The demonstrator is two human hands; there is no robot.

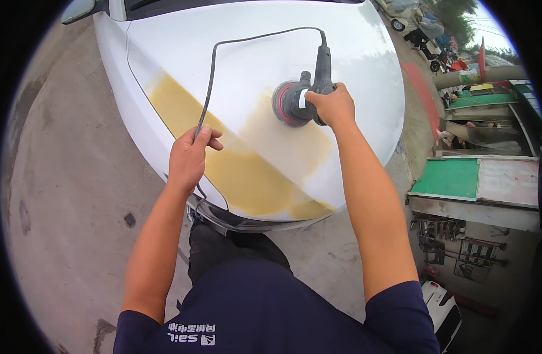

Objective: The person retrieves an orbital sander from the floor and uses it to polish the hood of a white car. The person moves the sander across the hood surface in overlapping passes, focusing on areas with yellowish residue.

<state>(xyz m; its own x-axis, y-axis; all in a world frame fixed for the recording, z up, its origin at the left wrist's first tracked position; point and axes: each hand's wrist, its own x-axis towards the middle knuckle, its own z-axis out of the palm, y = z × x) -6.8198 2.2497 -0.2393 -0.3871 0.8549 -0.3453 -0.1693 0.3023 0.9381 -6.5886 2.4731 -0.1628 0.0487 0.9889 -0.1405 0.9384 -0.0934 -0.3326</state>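
Observation:
My right hand (333, 106) grips the head of a black orbital sander (299, 101), whose round pad with a reddish rim lies against the white car hood (365, 65). The sander's long handle points toward the windshield. From its end a black cord (265, 36) arcs left and comes down to my left hand (191, 156), which pinches it between thumb and fingers above the hood's left side. Below that hand the cord hangs past the hood's front edge. A yellow-tan patch (241, 171) runs diagonally over the hood, with a paler, dusty area (283, 150) beside the sander.
The car's front edge (241, 223) is right by my legs. Grey concrete ground (76, 177) spreads to the left. On the right are a green and white panel (445, 178), a tool rack (477, 251), a pole (501, 74) and another white vehicle (439, 304).

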